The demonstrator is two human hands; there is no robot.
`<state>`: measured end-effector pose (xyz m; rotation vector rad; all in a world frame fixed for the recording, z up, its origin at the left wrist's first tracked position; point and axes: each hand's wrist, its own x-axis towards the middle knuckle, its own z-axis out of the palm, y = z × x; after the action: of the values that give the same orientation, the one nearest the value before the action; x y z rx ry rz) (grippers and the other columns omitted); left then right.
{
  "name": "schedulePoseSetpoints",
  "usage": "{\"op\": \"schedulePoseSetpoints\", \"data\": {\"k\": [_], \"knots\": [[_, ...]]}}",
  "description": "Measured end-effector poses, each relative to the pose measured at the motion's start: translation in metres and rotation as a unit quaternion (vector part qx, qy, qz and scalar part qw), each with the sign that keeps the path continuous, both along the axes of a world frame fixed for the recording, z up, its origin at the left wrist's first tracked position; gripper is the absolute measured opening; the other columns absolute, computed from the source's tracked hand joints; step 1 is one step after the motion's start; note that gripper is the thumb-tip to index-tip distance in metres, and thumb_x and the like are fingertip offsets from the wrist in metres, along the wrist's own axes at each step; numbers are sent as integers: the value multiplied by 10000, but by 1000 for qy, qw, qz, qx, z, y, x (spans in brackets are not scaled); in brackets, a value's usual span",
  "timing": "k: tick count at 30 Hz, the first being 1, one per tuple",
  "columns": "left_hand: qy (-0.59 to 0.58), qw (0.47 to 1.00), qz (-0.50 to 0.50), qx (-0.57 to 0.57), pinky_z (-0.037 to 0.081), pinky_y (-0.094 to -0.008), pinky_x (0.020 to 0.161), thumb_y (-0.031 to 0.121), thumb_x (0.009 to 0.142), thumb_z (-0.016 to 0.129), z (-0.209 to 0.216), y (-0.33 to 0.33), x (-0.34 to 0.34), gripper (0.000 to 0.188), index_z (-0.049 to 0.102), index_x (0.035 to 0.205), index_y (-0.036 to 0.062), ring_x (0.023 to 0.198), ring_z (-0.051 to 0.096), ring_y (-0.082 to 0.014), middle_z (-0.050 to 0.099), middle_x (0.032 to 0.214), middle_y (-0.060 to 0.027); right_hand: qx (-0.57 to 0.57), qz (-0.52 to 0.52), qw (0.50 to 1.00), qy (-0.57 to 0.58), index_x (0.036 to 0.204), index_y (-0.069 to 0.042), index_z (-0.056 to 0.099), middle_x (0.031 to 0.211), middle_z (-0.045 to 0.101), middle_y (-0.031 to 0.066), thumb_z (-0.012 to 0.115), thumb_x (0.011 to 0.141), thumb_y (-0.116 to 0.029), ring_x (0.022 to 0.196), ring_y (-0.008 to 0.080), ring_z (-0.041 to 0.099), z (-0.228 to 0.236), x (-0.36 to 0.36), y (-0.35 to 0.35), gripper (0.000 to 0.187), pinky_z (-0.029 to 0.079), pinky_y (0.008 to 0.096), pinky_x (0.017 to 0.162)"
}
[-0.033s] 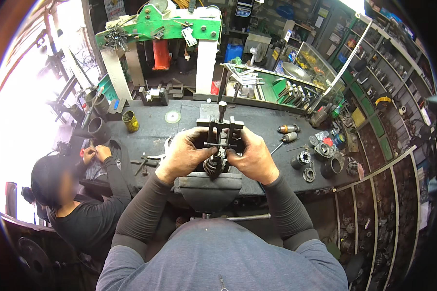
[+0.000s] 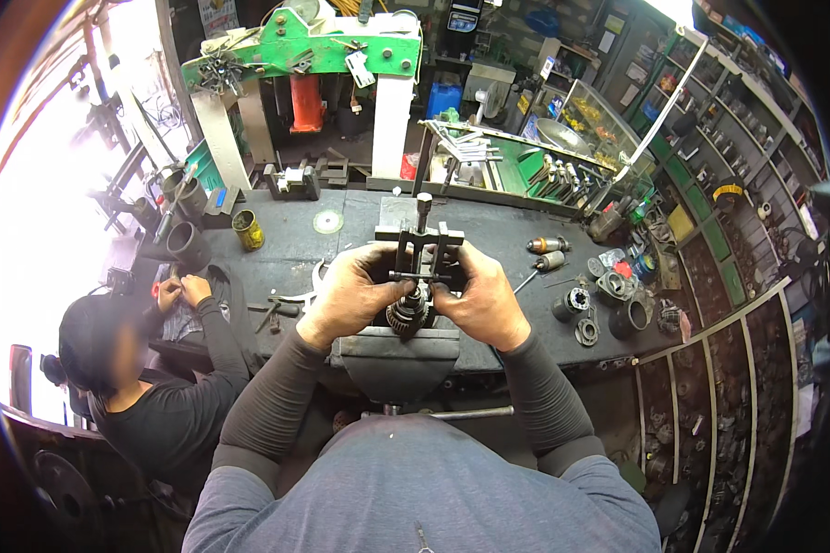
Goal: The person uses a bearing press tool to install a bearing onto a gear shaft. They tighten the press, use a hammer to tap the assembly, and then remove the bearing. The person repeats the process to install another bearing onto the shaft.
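Observation:
A dark metal gear puller [image 2: 420, 237] stands upright in front of me, its long centre screw rising above a crossbar with two arms. My left hand [image 2: 349, 297] is closed round the puller's left side, with the thumb near its lower cross bolt. On the other side my right hand [image 2: 485, 299] grips it the same way, fingertips partly hidden behind the arm. Directly below the thumbs is a toothed gear [image 2: 404, 318] on a shaft. The gear sits just above a bench vise [image 2: 398, 347]; whether the jaws clamp the shaft is hidden.
A co-worker [image 2: 148, 387] sits at left, hands together over the dark workbench [image 2: 290, 226]. A yellow can [image 2: 247, 230] and hand tools [image 2: 275, 313] lie on that side. Cylindrical metal parts [image 2: 629, 318] and an orange-tipped tool [image 2: 546, 245] stand at right. Behind rises a green-and-white press frame [image 2: 392, 120].

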<state>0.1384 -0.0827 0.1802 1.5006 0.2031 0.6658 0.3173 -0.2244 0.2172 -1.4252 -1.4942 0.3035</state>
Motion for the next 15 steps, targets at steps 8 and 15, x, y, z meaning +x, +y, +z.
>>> {"op": "schedulePoseSetpoints", "data": {"k": [8,15], "knots": [[8,998,-55,-1,559,-366,1118,-79,1001,718,0,10,-5,579,553,1554,-34,1262,688,-179,713,1402,-117,-5,6,999,34,1342,24,666,1155,768,195,772,883,27,1072,277,784,-8,7,3,471,615,380,957],[8,996,-7,93,548,-381,1136,-52,1039,674,-33,12,-12,661,418,1648,-34,1338,669,-235,657,1482,-202,-13,28,999,28,1371,21,643,1187,769,145,759,906,76,1096,213,757,-7,8,1,482,602,363,990]]}}
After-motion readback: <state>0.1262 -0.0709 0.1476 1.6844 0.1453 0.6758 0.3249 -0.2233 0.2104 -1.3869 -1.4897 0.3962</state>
